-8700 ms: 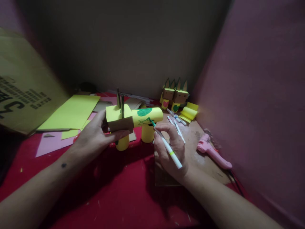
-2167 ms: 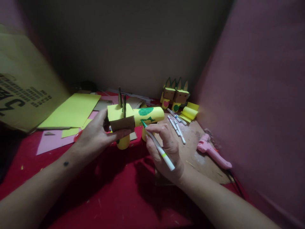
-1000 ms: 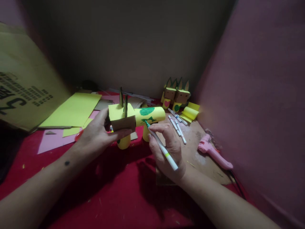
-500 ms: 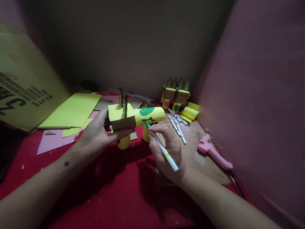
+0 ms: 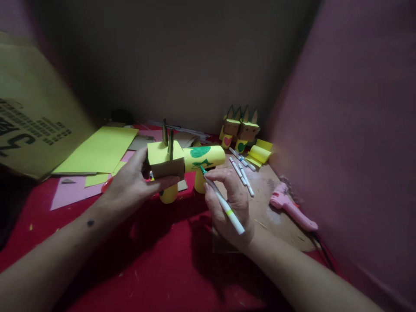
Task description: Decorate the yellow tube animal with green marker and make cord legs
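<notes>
My left hand [image 5: 136,177] is closed around the head end of a yellow paper and cardboard animal figure [image 5: 165,152], which has a boxy head, two upright ears and tube-shaped body and legs. A green patch colours the top of its body, and a smaller green outlined shape lies lower on the side. In my right hand [image 5: 227,199] is a white marker with a green tip [image 5: 224,204], held like a pen. Its tip touches the lower green shape on the body. Part of the head is hidden behind my left fingers.
Several white markers [image 5: 241,171] lie on a cardboard sheet [image 5: 269,225], left of a pink glue gun [image 5: 292,208]. Two similar figures [image 5: 248,130] stand at the back beside curled yellow paper [image 5: 260,151]. Yellow sheets [image 5: 97,149] and pink paper [image 5: 71,190] lie left, near a large carton [image 5: 35,108].
The marker tip has shifted slightly to the right along the lower green shape, my right hand moving with it. My left hand and the figure stay in place.
</notes>
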{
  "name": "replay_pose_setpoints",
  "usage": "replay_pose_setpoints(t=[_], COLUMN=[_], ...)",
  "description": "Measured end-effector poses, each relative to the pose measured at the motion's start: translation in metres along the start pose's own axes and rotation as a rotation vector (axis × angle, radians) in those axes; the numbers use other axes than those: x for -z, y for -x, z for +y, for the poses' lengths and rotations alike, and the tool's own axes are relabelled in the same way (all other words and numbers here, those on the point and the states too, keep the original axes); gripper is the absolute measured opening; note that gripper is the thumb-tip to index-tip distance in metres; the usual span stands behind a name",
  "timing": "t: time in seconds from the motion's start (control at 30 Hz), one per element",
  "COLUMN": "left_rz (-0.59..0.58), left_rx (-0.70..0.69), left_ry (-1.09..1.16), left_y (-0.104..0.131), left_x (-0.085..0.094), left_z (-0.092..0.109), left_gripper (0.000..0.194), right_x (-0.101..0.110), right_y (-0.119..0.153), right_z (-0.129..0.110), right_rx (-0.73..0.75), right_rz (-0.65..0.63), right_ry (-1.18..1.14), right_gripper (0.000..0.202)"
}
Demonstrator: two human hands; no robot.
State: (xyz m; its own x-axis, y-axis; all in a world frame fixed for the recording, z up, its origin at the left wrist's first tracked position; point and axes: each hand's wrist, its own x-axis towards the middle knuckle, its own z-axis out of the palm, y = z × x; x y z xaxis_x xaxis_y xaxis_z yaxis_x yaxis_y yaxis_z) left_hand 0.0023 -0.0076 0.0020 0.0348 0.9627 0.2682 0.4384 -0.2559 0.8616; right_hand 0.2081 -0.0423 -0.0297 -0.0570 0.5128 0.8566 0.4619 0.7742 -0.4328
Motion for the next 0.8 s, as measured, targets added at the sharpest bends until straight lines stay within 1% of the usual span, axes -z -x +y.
replay_pose_setpoints(t=[0.23,0.43,0.53,0.63,0.8], left_rz=[-0.025,0.002,-0.006,-0.009,-0.012], left_rx=[0.006,0.003,0.005,0.002,0.016], left_ry=[0.008,0.029,0.038,0.038,0.017], left_y=[-0.0002,0.0015,0.0010,0.0004,0.0015], left_x=[0.0021,0.0014,0.0010,0.0016,0.0027], left_z=[-0.0001,0.0028,0.0021,0.0008,0.0009], left_gripper=[0.073,0.068,0.069,0.066,0.069], right_x=[-0.0002,0.0006,0.0013,0.0016,0.0021], right_y=[0.0007,-0.0005,0.0009,0.0027,0.0019], right_z=[0.0032,0.0002,0.0033,0.0071,0.0049], right_rx=[-0.033,0.003,-0.023,-0.036,-0.031], right_rz=[0.035,-0.012,0.015,0.039,0.032], right_ry=[-0.013,0.008,0.004,0.008,0.026], right_gripper=[0.020,0.019,0.020,0.020,0.020])
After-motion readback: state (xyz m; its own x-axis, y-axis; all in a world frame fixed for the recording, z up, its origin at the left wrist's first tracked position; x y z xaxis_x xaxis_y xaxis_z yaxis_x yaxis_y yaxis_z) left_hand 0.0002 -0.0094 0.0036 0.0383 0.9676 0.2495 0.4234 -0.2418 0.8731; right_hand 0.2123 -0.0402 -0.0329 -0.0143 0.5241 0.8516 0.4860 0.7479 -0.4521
